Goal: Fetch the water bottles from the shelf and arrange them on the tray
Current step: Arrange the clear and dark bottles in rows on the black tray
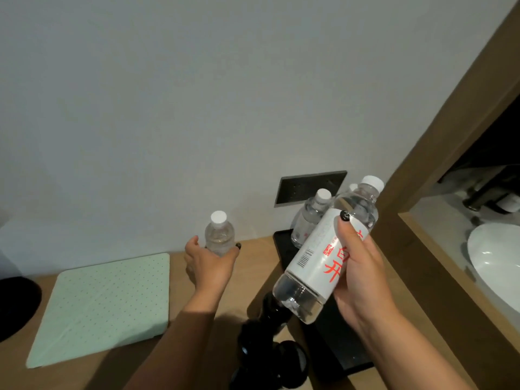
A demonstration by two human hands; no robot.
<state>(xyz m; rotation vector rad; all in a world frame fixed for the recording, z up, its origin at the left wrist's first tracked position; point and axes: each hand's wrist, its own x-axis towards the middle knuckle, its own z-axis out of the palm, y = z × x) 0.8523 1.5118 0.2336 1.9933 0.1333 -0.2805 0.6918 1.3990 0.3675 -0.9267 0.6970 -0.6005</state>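
Clear plastic water bottle with a white label and red characters (326, 249), white cap up and to the right, is tilted in mid-air above the black tray (284, 249); the right hand (360, 274) grips it round the label, thumb across the front, fingers curled behind. A second water bottle (219, 233), clear with a white cap, stands upright on the wooden countertop (253, 266) left of the tray; the left hand (208, 263) is wrapped round its lower body, thumb on the right side, fingers curled on the left. A third bottle (308, 218) stands upright at the far end of the tray, near the wall; the cap of one more (352, 187) shows just behind the held bottle, the rest hidden. A dark wall outlet plate (306, 187) sits on the grey wall behind the tray. Left on the countertop lies a pale green dotted mat (107, 308), and a dark round object (15, 302) is cut off at the left edge. Glossy black rounded objects (267, 344), too dark to identify, sit near the tray's near corner. A wooden frame (439, 153) rises at right; beyond it, a white washbasin (495, 263).
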